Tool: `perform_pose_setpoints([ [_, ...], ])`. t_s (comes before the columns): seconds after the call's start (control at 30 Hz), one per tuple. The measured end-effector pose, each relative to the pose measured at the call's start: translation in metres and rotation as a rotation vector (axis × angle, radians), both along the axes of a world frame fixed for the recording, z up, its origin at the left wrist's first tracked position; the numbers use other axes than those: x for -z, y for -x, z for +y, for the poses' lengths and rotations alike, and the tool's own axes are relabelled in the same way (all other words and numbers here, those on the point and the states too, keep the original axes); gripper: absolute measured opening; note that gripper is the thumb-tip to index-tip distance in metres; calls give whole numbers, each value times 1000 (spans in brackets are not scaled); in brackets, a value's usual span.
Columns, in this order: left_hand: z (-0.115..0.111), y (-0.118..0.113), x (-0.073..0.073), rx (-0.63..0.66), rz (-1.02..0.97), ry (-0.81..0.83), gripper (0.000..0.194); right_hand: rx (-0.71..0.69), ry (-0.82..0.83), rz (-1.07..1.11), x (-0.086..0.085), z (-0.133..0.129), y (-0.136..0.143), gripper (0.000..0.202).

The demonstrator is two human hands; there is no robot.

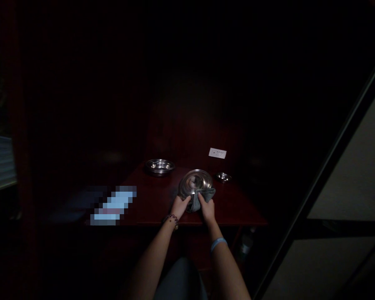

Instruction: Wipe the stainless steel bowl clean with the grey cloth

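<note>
A shiny round metal dish (196, 177) is tilted up over the near part of a dark red table (156, 208). My left hand (179, 207) is closed on its lower left rim, with a beaded bracelet at the wrist. My right hand (207, 208) presses a grey-green cloth (208, 193) against the lower right rim, its fingers closed on the cloth. A light blue band circles the right forearm. Whether the dish is a plate, a bowl or a lid I cannot tell in the dim light.
A metal bowl or stack of dishes (159, 166) stands at the back left; a small metal bowl (223, 177) stands back right. A white socket plate (217, 153) is on the wall. A bottle (245, 246) stands below the table's right side. A pixelated bright patch (114, 206) lies left.
</note>
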State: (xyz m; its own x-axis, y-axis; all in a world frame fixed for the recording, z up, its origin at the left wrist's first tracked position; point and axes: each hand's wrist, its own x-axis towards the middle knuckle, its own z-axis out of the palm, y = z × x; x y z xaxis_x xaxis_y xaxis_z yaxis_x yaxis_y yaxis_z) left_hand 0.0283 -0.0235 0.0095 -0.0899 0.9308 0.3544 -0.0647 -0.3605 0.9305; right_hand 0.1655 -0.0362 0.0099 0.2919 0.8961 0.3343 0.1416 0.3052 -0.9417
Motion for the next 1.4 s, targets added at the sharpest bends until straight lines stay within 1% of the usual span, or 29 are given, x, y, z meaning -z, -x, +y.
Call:
perform_pose_setpoints([
  [0.17,1,1,2,-60,30,6,30,27,25,-32,0,-1,-1,43],
  [0.27,-2,0,-1,-66,6,18,32,15,21,-32,0,-3,-1,43],
  [0.4,-6,0,-5,-80,28,27,31,20,34,-27,-1,-4,0,43],
  [0.53,-3,2,-1,-75,64,11,32,22,21,-34,-1,-2,1,43],
  [0.6,0,3,2,-72,72,-8,34,-3,7,-31,1,0,2,44],
  [0.67,2,4,4,-96,69,-4,34,-45,3,-7,3,3,2,45],
  [0.73,4,5,5,-99,67,9,31,-43,-1,12,4,5,3,44],
  [0.9,4,4,5,-96,53,7,32,-34,-11,-8,5,4,3,45],
  [1.1,1,4,3,-120,66,-7,33,-63,7,-18,4,3,3,50],
  [1.2,1,5,3,-107,62,-3,32,-56,4,-15,7,7,2,48],
  [1.4,4,6,6,-80,49,-32,31,2,-14,7,14,15,-1,44],
])
